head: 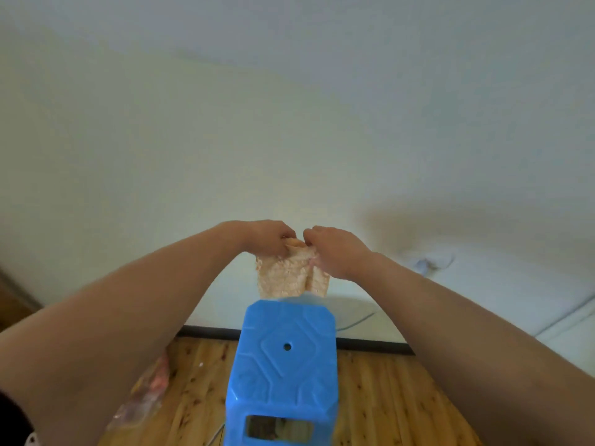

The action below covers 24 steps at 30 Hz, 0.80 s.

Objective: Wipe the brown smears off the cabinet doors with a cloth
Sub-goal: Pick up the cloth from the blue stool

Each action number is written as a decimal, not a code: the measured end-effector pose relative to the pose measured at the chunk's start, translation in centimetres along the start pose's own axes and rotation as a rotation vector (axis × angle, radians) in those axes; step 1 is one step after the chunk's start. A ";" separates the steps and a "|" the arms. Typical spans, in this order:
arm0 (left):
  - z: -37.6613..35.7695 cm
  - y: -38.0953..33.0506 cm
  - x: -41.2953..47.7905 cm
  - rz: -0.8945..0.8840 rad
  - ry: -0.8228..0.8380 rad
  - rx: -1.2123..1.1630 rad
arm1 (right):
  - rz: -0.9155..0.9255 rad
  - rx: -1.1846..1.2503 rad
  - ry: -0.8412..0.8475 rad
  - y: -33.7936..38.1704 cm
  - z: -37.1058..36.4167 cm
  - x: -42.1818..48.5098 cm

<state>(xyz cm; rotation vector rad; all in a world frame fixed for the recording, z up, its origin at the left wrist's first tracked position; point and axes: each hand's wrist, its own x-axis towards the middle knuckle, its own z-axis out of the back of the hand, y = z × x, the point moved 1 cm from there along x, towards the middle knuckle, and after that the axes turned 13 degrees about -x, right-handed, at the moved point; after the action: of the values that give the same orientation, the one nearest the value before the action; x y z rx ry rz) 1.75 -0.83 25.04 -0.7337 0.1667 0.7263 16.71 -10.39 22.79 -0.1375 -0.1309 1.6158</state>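
Observation:
A pale beige cloth point(286, 275) hangs in the air in front of a plain white wall. My left hand point(264, 236) pinches its upper left edge. My right hand point(335, 252) grips its upper right edge, close beside the left. The cloth droops down just above the blue plastic stool point(283, 365). No cabinet door and no brown smear shows in this view.
The blue stool stands on a wooden plank floor point(386, 397) directly below my hands. A clear plastic bag point(145, 394) lies on the floor to the left. A white socket with a cable point(431, 262) sits on the wall at the right. A dark skirting point(209, 332) runs along the wall's foot.

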 end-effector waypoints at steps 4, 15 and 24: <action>9.8 -6.8 -5.4 -0.029 0.001 0.041 | 0.016 -0.036 -0.028 -1.6 13.0 -0.5; 39.5 -26.7 -23.7 -0.087 -0.183 0.069 | -0.092 -0.180 -0.160 -4.6 53.1 -1.6; 48.3 -32.0 -32.8 -0.271 -0.369 0.070 | -0.150 -0.247 -0.409 -2.7 65.5 -2.8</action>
<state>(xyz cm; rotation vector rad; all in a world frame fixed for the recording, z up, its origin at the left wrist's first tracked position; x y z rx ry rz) -6.82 -3.14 91.00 -0.5316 -0.2383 0.5815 8.46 -13.04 87.87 0.0152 -0.6426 1.4561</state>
